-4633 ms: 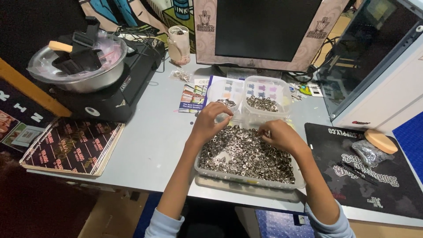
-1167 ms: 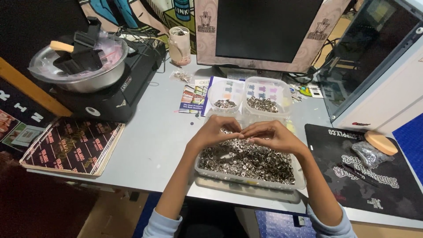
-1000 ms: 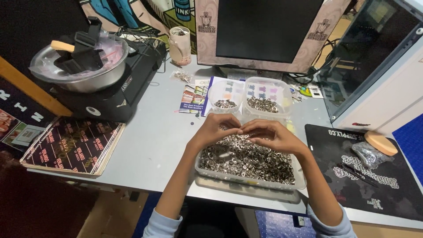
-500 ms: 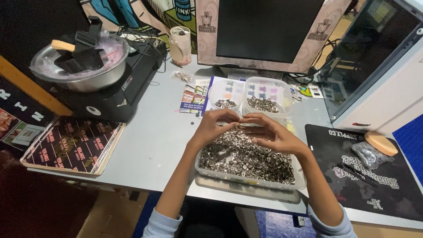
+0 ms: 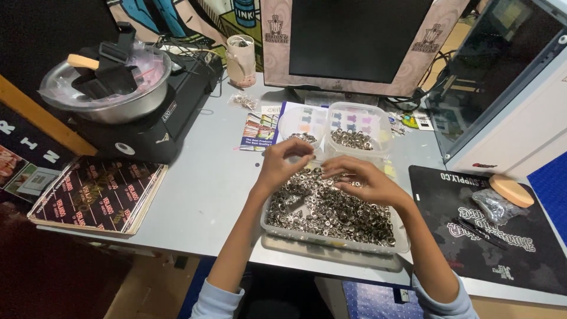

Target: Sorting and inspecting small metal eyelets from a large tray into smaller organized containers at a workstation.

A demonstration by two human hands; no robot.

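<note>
1. The left hand hovers over the far left corner of a clear plastic tray heaped with small metal rings; its fingers are curled and pinched together, seemingly on one small ring, though the piece is too tiny to be sure.
2. The right hand lies just beside the left grip, palm down over the heap, fingers loosely bent and touching the rings; I cannot tell whether it holds any.
3. Just beyond both grips stand two clear round tubs, each with a few rings inside.
4. The tray sits on a grey surface, directly under the hands.
5. Well to the left of the left grip, a metal bowl rests on a black machine.
6. Beyond the tubs stands a dark monitor.
7. To the right of the right grip lies a black mat.
</note>
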